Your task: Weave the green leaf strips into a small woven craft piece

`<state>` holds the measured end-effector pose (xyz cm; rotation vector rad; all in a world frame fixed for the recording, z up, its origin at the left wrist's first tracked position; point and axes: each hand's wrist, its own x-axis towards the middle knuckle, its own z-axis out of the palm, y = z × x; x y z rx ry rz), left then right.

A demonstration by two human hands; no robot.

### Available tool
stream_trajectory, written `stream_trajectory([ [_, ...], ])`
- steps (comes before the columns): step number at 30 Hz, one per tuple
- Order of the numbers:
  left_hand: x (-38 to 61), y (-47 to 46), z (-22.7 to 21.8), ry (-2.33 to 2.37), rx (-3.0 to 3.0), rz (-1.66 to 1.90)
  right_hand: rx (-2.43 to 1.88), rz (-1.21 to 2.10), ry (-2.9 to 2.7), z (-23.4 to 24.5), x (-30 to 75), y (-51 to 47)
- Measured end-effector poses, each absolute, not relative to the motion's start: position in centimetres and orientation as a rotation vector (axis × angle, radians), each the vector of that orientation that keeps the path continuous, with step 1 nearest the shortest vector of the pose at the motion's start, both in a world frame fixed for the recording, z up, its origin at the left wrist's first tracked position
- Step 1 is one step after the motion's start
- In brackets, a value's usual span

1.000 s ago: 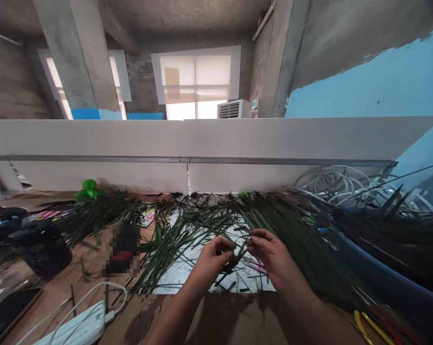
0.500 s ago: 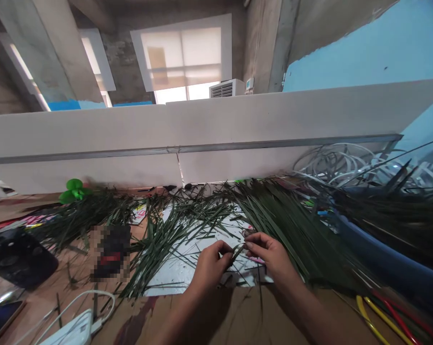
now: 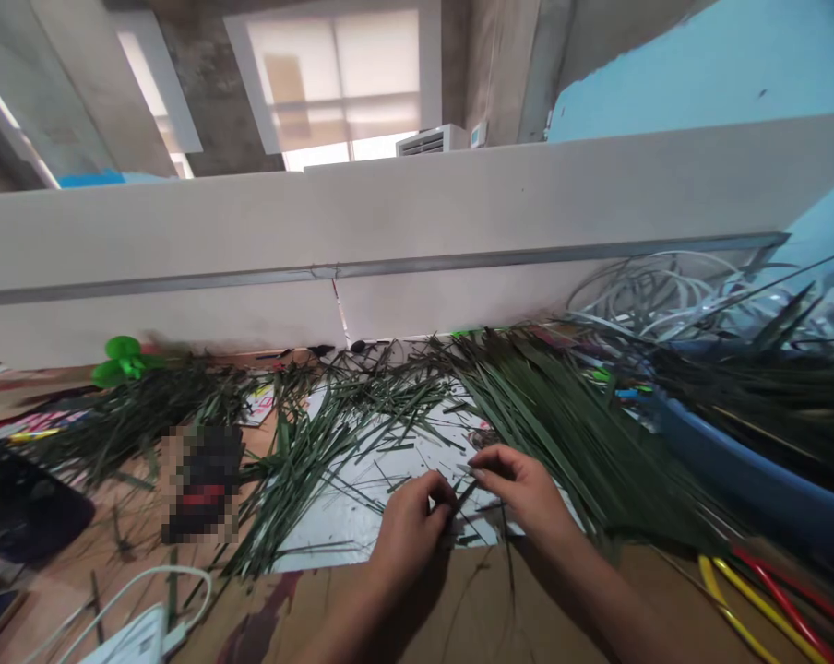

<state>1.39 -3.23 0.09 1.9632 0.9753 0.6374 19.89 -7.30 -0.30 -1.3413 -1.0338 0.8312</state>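
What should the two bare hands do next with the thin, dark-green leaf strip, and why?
Probably the right hand should pinch the thin, dark-green leaf strip by its free end. The left hand seems to grip that strip already, and the right fingertips sit just beside it, above the flat white paper sheet.

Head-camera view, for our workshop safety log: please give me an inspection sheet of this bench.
Surface: brown cardboard under a white paper sheet.
Job's things: long green leaf strips spread across the paper.
Clutter: pixelated object, green plastic leaf shape, blue tub, white coiled strips.
Grippers: none; bare left hand and right hand close together among strips, grip unclear.
Cables: white power strip, white cord, yellow and red wires.
Surroundings: white partition, blinded window, air conditioner, blue wall.
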Motion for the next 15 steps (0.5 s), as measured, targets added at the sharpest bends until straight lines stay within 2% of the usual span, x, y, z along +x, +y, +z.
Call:
stream_trajectory([
  [9,1.31,-3.18,0.20,1.076,1.969,0.604,-1.399,0.648,-1.190,0.55,19.61,-8.17],
  [15,1.45,-3.27,0.18,1.124,1.993,0.658,-1.429,0.625,-1.066,0.03,20.07,-7.86],
])
